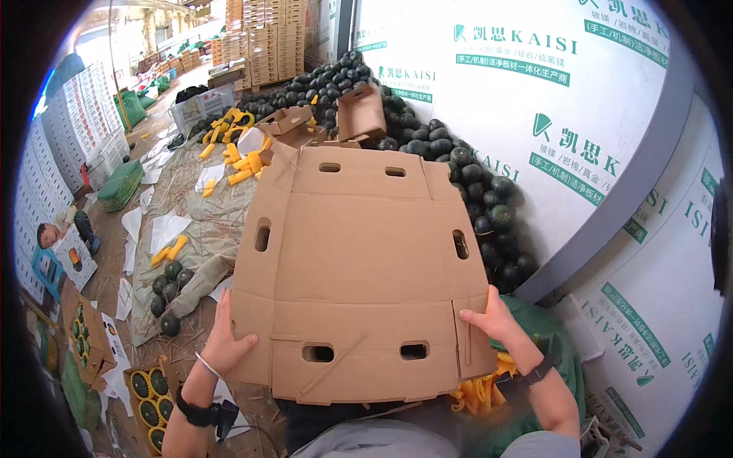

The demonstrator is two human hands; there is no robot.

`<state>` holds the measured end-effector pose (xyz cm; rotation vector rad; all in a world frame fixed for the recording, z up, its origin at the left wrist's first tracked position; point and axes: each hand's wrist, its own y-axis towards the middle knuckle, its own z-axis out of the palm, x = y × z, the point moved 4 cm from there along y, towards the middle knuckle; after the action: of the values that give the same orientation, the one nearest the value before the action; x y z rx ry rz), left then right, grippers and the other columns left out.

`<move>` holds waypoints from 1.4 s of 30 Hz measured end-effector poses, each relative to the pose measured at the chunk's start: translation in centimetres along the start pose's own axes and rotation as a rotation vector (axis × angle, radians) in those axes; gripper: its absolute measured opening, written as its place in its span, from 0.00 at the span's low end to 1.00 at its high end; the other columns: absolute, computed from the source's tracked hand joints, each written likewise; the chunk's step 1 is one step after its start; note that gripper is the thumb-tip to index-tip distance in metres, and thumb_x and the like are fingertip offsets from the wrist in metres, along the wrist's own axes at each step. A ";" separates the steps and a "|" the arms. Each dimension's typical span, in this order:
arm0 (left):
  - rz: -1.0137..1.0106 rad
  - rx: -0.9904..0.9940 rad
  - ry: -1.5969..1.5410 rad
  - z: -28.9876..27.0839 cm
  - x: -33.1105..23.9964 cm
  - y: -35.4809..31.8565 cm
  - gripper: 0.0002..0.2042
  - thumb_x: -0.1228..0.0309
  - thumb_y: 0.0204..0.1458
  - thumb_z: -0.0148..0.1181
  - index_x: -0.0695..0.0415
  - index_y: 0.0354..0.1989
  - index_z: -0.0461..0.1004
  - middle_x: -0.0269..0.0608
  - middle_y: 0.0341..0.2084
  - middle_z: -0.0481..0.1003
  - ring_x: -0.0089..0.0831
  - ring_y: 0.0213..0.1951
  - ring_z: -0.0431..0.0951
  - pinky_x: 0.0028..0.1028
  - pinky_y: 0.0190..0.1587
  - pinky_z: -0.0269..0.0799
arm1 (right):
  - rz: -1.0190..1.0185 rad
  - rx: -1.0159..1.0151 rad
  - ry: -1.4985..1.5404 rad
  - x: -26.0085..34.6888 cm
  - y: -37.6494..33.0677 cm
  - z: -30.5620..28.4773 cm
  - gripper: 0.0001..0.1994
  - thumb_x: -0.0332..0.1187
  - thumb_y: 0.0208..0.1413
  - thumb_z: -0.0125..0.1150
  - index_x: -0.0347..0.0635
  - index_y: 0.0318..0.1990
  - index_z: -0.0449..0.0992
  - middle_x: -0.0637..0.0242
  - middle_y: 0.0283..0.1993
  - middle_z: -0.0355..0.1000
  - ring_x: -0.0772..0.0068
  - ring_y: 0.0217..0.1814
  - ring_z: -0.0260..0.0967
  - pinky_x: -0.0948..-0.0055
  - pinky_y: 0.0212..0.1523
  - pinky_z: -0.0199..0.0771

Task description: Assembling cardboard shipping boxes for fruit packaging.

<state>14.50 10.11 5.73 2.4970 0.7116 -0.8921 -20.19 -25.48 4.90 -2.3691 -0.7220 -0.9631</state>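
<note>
A flat, unfolded brown cardboard box (pixel 351 248) with oval hand holes is held up in front of me. My left hand (pixel 231 340) grips its left edge near the lower corner, thumb on the face and fingers behind. On the opposite side my right hand (pixel 492 317) clasps the right edge the same way, its thumb lying on the panel. Creases mark the side flaps, and a loose straw-like strip rests on the lower flap. The fingers behind the board are hidden.
Dark green round melons (pixel 489 198) are heaped along the white panel wall (pixel 504 84). Open cartons (pixel 361 112) lie by the heap. Yellow foam sleeves (pixel 244 164) are scattered on a floor cloth (pixel 217 221). Packed fruit boxes (pixel 145 397) stand lower left. Farther left, a person (pixel 69 229) sits.
</note>
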 end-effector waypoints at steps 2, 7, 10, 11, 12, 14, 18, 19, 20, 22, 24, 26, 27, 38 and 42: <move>0.113 0.042 0.169 0.1 -3.7 0.0 0.44 0.68 0.40 0.64 0.66 0.63 0.42 0.59 0.60 0.51 0.46 0.63 0.50 0.37 0.64 0.44 | -0.237 -0.138 -0.161 3.1 -0.5 0.0 0.37 0.44 0.45 0.63 0.28 0.56 0.52 0.41 0.56 0.58 0.45 0.58 0.58 0.58 0.58 0.58; 0.385 0.351 0.433 6.0 -8.7 2.0 0.38 0.67 0.42 0.63 0.65 0.61 0.50 0.59 0.58 0.54 0.51 0.60 0.54 0.40 0.62 0.48 | -0.876 0.034 -0.708 8.2 -1.7 6.2 0.29 0.36 0.47 0.59 0.37 0.55 0.56 0.46 0.50 0.61 0.44 0.53 0.61 0.57 0.53 0.62; 0.473 0.516 0.409 4.0 -9.1 3.1 0.31 0.57 0.41 0.62 0.56 0.54 0.62 0.48 0.45 0.65 0.45 0.48 0.68 0.40 0.51 0.63 | -0.859 0.272 -1.016 11.0 -2.7 4.8 0.23 0.35 0.48 0.58 0.46 0.53 0.62 0.52 0.45 0.62 0.51 0.49 0.64 0.59 0.47 0.66; 0.469 0.507 0.416 2.3 -10.4 3.4 0.31 0.57 0.41 0.62 0.56 0.54 0.62 0.48 0.45 0.65 0.45 0.48 0.68 0.40 0.51 0.63 | -0.709 0.335 -1.237 11.2 -2.7 3.6 0.19 0.35 0.48 0.57 0.49 0.50 0.66 0.54 0.43 0.63 0.54 0.47 0.65 0.60 0.44 0.68; 0.521 0.560 0.609 0.8 -11.9 3.7 0.26 0.60 0.40 0.63 0.55 0.49 0.65 0.46 0.42 0.67 0.44 0.45 0.69 0.36 0.47 0.65 | -0.883 0.296 -1.199 10.6 -2.7 2.8 0.13 0.34 0.45 0.57 0.51 0.42 0.72 0.59 0.39 0.64 0.58 0.42 0.67 0.62 0.38 0.70; 0.600 0.411 0.694 -1.2 -11.7 4.7 0.18 0.66 0.39 0.64 0.55 0.40 0.70 0.43 0.33 0.71 0.40 0.39 0.72 0.29 0.41 0.67 | -0.935 0.054 -1.095 10.7 -1.4 0.0 0.05 0.31 0.39 0.59 0.48 0.27 0.75 0.63 0.25 0.68 0.61 0.34 0.69 0.62 0.33 0.70; -0.156 -0.642 -0.563 -8.3 -6.2 4.1 0.10 0.64 0.53 0.52 0.56 0.24 0.68 0.26 0.15 0.65 0.18 0.18 0.63 0.25 0.20 0.60 | -0.341 -0.465 0.490 8.3 -3.3 -8.9 0.11 0.34 0.54 0.57 0.40 0.22 0.69 0.80 0.19 0.61 0.85 0.20 0.53 0.80 0.23 0.57; -0.211 -0.589 -0.648 -8.2 -5.3 2.2 0.17 0.60 0.58 0.46 0.57 0.20 0.65 0.27 0.14 0.63 0.19 0.19 0.62 0.24 0.22 0.60 | -0.264 -0.481 0.388 6.6 -4.7 -8.9 0.09 0.33 0.49 0.61 0.41 0.23 0.70 0.76 0.18 0.62 0.79 0.19 0.55 0.75 0.22 0.58; -0.159 -0.514 -0.088 -8.4 -6.3 -0.2 0.16 0.62 0.55 0.50 0.56 0.17 0.63 0.28 0.14 0.61 0.19 0.20 0.60 0.24 0.23 0.59 | -0.503 -0.384 -0.102 7.0 -7.3 -7.4 0.06 0.29 0.45 0.62 0.41 0.26 0.70 0.71 0.22 0.63 0.74 0.24 0.60 0.74 0.27 0.62; 0.199 -0.082 0.270 -6.5 -10.8 -6.5 0.06 0.77 0.34 0.60 0.56 0.17 0.67 0.35 0.14 0.63 0.33 0.24 0.66 0.29 0.29 0.63 | -0.783 -0.049 -0.635 7.9 -12.0 -3.2 0.13 0.25 0.37 0.64 0.41 0.34 0.71 0.61 0.31 0.63 0.62 0.36 0.64 0.71 0.38 0.65; 0.385 0.288 0.391 -4.4 -13.1 -10.3 0.13 0.77 0.29 0.61 0.56 0.30 0.74 0.42 0.28 0.69 0.44 0.41 0.69 0.39 0.45 0.65 | -0.761 0.179 -0.775 6.4 -14.4 -1.1 0.26 0.23 0.35 0.65 0.43 0.49 0.69 0.53 0.51 0.60 0.55 0.55 0.59 0.63 0.56 0.58; 0.194 0.262 0.343 -3.4 -13.8 -11.0 0.14 0.73 0.33 0.63 0.55 0.34 0.74 0.54 0.46 0.63 0.53 0.50 0.64 0.41 0.53 0.61 | -0.444 0.170 -0.189 5.1 -13.7 0.1 0.26 0.24 0.38 0.64 0.41 0.50 0.68 0.52 0.54 0.59 0.55 0.57 0.58 0.63 0.58 0.56; 0.175 0.165 0.262 -2.9 -13.2 -11.0 0.14 0.72 0.35 0.64 0.55 0.34 0.74 0.56 0.50 0.60 0.55 0.52 0.62 0.41 0.54 0.59 | -0.129 0.095 0.358 4.0 -13.7 0.5 0.26 0.25 0.40 0.62 0.39 0.51 0.67 0.52 0.56 0.59 0.55 0.58 0.57 0.62 0.60 0.54; 0.293 -0.045 0.691 0.8 -17.2 -6.7 0.21 0.76 0.44 0.56 0.64 0.50 0.63 0.53 0.48 0.65 0.44 0.53 0.64 0.35 0.54 0.59 | -0.797 0.073 -0.603 13.2 -12.0 3.9 0.37 0.28 0.35 0.63 0.34 0.58 0.57 0.49 0.61 0.53 0.46 0.64 0.48 0.55 0.62 0.48; 0.253 0.700 0.501 3.4 -15.6 -5.2 0.14 0.72 0.41 0.61 0.59 0.39 0.70 0.49 0.38 0.71 0.45 0.42 0.72 0.37 0.43 0.68 | -0.617 0.575 -0.862 11.6 -10.0 7.5 0.16 0.27 0.37 0.57 0.36 0.39 0.70 0.53 0.43 0.69 0.52 0.49 0.66 0.60 0.46 0.67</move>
<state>-0.52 7.33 12.73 3.3991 0.2080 -0.4619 -15.71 -10.13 10.93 -1.9721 -1.8252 0.1735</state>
